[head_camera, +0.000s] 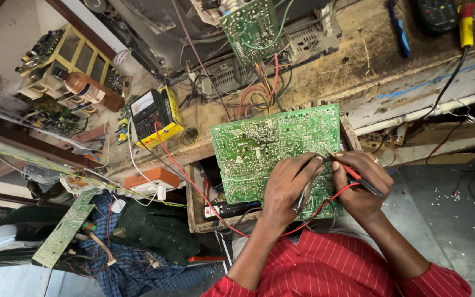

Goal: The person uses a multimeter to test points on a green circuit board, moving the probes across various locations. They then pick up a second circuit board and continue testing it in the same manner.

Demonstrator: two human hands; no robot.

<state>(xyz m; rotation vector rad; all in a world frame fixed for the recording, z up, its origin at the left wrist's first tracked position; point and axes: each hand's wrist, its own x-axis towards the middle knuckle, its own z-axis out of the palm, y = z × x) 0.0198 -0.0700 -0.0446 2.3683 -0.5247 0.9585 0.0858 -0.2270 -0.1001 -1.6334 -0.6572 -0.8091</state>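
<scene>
Head view shows the green circuit board [276,151] at the centre of the frame, solder side up, propped on the edge of the cluttered surface [369,77] and over an open wooden drawer [193,212]. Its long axis runs left to right, tipped slightly up toward the right. The right hand [361,184] is curled shut round a red probe [358,177] whose tip meets the board's right edge; the left hand [287,184] is closed on a dark probe [302,199], tip hidden. To probe well, I judge each tip should sit steady on one solder point without bridging neighbours. A red lead [185,173] runs to the yellow multimeter [155,115] in the upper left.
</scene>
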